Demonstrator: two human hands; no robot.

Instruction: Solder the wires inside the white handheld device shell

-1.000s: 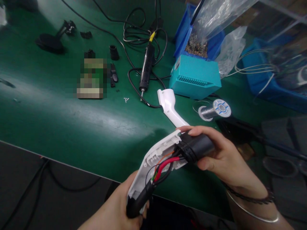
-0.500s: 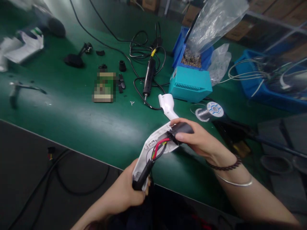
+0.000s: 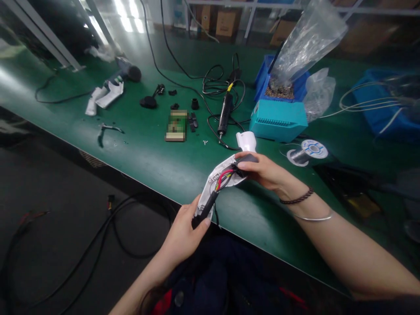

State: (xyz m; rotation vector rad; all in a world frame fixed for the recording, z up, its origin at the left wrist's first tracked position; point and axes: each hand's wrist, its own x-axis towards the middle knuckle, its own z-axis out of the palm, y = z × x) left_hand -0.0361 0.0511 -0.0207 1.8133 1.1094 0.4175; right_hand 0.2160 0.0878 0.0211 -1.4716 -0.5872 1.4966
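Both hands are holding an open white plastic handle shell (image 3: 219,178) above the green bench edge: left hand (image 3: 187,232) clenching its black cable end, right hand (image 3: 262,169) grasping the black connector barrel (image 3: 246,158), wiring facing up for viewing.

The left hand (image 3: 185,232) reached up from below, fingers (image 3: 205,222) curled closed in a grip. The right hand (image 3: 265,171) (two bracelets at its wrist) came in from the right, forearm bare, its fingers seemingly closed too.
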